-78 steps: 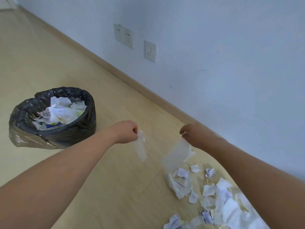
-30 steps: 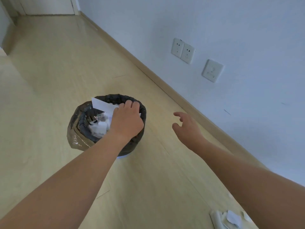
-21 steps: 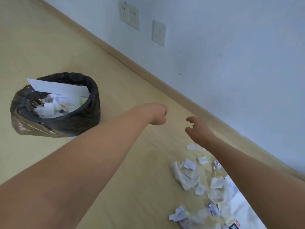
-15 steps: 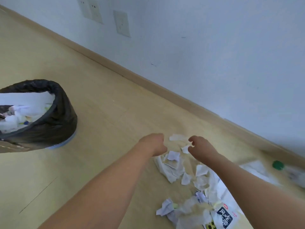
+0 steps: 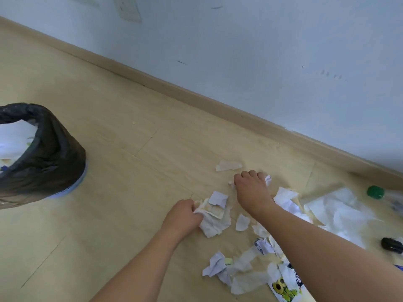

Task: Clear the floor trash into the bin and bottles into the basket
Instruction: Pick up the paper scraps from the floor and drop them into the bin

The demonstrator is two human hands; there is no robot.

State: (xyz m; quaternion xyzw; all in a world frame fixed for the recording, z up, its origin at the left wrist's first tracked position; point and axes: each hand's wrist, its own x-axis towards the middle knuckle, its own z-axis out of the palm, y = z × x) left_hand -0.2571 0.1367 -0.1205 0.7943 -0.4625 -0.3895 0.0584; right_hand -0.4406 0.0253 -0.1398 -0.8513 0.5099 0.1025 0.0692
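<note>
Left hand (image 5: 185, 216) gripping crumpled stained tissue (image 5: 214, 217) on floor; right hand (image 5: 250, 188) curled over small scrap, grasp unclear. Lined bin (image 5: 43, 153) well apart, toward left floor edge. Best gathering several scraps per trip, squeezing tight before lifting.

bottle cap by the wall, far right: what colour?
Green. The bottle cap shows in the head view, at the right edge.

Two bare forearms reach in from the lower edge, one toward each side of the paper scraps (image 5: 214, 219) on the floor. No sleeve covers either arm up to the frame edge. The left hand (image 5: 183, 216) and right hand (image 5: 250, 188) wear no gloves, rings or watch.
</note>
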